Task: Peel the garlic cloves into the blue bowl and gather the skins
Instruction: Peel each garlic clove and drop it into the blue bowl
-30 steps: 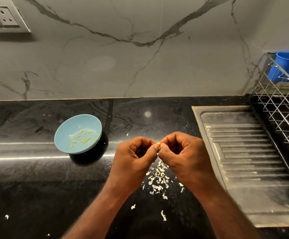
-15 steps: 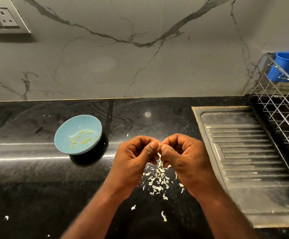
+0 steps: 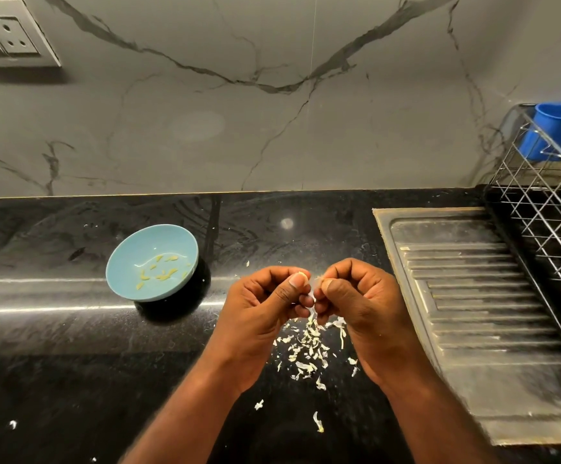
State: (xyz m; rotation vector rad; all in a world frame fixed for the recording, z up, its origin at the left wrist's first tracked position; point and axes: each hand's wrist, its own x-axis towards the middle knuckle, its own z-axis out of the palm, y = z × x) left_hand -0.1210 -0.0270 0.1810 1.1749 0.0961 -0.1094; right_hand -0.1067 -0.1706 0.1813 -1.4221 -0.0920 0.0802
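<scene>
Hands nearly touch above the tabletop: the left hand pinches a garlic clove at its thumb tip, the right hand a wisp of skin. Peeling looks mid-clove; next, the bared clove needs carrying left to the blue bowl. Skins lie scattered beneath.

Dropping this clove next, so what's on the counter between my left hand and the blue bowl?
Head view: just bare black counter between left hand and blue bowl, plus a tiny skin fleck.
</scene>
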